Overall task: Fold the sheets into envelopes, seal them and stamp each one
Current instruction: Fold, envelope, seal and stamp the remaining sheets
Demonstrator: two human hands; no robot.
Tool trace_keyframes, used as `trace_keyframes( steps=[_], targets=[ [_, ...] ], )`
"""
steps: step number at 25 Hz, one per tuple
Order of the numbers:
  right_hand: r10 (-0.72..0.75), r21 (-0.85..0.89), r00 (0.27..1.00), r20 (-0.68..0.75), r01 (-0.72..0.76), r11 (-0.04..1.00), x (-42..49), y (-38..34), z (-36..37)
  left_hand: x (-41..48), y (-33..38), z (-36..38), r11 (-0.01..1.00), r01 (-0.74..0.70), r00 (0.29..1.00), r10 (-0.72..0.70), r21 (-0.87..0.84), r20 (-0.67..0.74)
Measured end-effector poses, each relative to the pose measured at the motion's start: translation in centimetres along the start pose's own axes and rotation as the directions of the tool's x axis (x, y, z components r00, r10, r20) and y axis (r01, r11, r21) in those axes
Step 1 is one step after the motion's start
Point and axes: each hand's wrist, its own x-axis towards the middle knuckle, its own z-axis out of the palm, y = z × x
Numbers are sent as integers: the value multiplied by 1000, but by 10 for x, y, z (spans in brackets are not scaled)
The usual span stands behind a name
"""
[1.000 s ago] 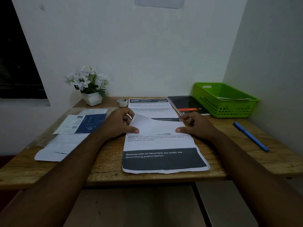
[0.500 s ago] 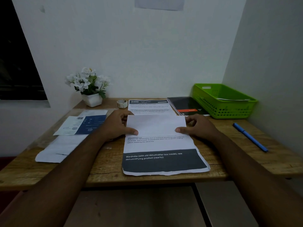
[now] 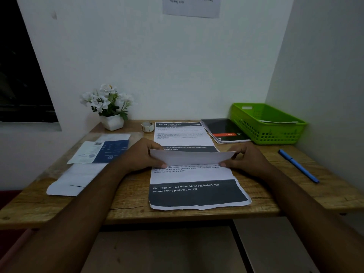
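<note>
Nearest the wooden bench's (image 3: 126, 205) front edge lay a printed sheet (image 3: 197, 192) with a dark band, flat and partly under a folded white sheet (image 3: 192, 157). Both hands were pinched on that folded sheet, the left hand (image 3: 140, 157) at its left end, the right hand (image 3: 249, 159) at its right end, thumbs on top. Left of them lay loose papers (image 3: 78, 178). Farther right sat a blue pen (image 3: 298, 166); beyond, a green perforated plastic basket (image 3: 275, 133), a dark booklet (image 3: 224, 130), a tape roll (image 3: 147, 126) and white flowers (image 3: 107, 101) against the pale wall.
</note>
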Motion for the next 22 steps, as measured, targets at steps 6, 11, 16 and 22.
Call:
trace_keyframes(
  steps=[6,11,16,22],
  targets=[
    [-64,7,989,131,63,998,-10,-1,-3,-7,-6,-10,997,-52,988,60,-58,143],
    [-56,-41,985,166,63,997,-14,1,-6,-10,-7,-13,997,13,981,3,-82,193],
    [-28,-35,990,136,33,999,-18,-6,-2,-14,-3,-11,998,-5,983,15,-57,185],
    [82,-161,981,179,-53,986,-18,-12,-3,-25,4,-3,995,-3,999,-2,99,48]
  ],
)
